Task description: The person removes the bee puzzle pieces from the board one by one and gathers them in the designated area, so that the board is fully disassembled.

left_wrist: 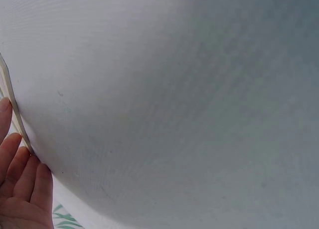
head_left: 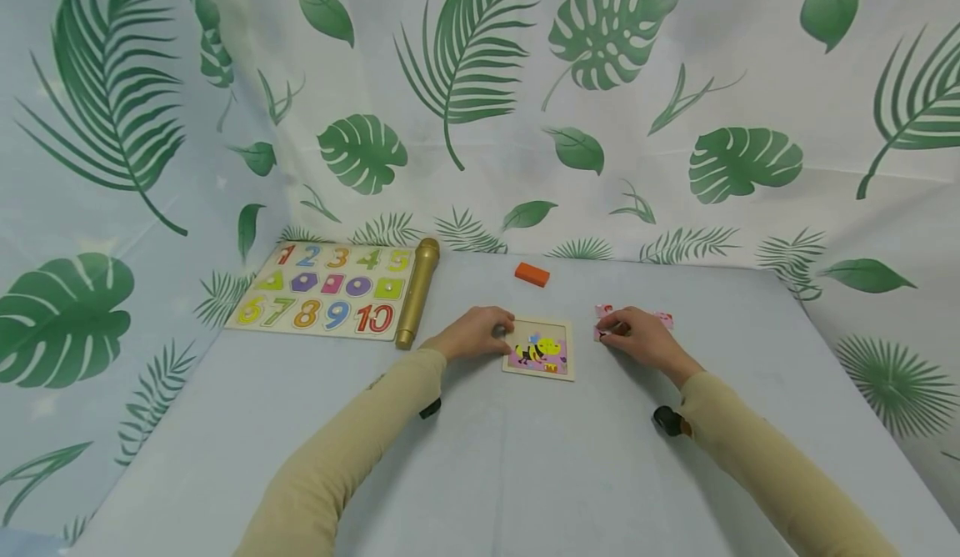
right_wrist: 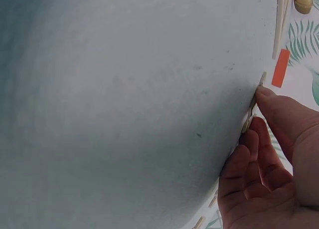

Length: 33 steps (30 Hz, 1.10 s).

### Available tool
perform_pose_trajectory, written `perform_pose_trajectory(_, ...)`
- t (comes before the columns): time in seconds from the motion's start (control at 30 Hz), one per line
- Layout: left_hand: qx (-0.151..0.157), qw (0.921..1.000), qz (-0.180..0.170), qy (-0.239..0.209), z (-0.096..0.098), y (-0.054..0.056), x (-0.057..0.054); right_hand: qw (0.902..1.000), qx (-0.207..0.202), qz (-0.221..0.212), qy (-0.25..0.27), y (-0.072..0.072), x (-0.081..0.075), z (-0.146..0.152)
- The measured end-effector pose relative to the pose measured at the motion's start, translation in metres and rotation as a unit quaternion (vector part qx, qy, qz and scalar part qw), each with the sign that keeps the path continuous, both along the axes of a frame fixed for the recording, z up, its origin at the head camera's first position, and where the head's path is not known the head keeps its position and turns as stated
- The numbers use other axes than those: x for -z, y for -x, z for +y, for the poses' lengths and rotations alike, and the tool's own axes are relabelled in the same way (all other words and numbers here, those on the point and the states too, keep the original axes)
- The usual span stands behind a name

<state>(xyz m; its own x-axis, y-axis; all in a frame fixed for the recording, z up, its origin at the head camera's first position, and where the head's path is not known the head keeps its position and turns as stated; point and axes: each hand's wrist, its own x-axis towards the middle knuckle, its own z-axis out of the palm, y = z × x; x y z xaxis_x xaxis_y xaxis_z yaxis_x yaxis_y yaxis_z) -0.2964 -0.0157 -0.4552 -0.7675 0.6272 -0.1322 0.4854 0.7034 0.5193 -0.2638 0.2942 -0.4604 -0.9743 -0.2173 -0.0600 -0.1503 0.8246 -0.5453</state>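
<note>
A small square wooden puzzle board [head_left: 536,377] lies in the middle of the table, with a yellow-and-black bee picture on pink inside its frame. My left hand [head_left: 474,333] holds the board at its left edge near the far corner, thumb and fingers bent against the rim. In the left wrist view the fingertips [left_wrist: 31,161] meet the board's pale edge [left_wrist: 15,109]. To the right, my right hand [head_left: 643,338] pinches a thin pink puzzle piece [head_left: 599,333] between thumb and fingers. More pink puzzle pieces [head_left: 664,320] lie just beyond this hand, partly hidden by it.
An orange block [head_left: 532,274] lies beyond the bee board. At the far left is a number-and-shape board [head_left: 315,290], with a gold cylinder [head_left: 417,293] along its right side. Leaf-patterned cloth [head_left: 480,165] hangs behind the table.
</note>
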Motion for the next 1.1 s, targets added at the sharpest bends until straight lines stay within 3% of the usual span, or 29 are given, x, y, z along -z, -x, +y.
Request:
perform_pose_trajectory(0.4, 0.002, 1.0000, 0.002, -0.001, -0.001, 0.000, 0.000, 0.9999, -0.013, -0.006, -0.003, 0.003, -0.003, 0.000)
perform_pose_trajectory(0.57, 0.003, 1.0000, 0.003, -0.004, -0.001, 0.000, 0.000, 0.9997, 0.015, -0.020, 0.003, 0.001, -0.007, -0.006)
perform_pose_trajectory(0.77, 0.005, 1.0000, 0.003, -0.003, -0.001, 0.001, 0.000, 0.9982, 0.035, -0.037, 0.033, -0.003, -0.015, -0.030)
perform_pose_trajectory(1.1, 0.007, 1.0000, 0.003, 0.000, -0.001, 0.001, -0.001, 0.9953, -0.003, -0.081, 0.053, -0.009, -0.017, -0.084)
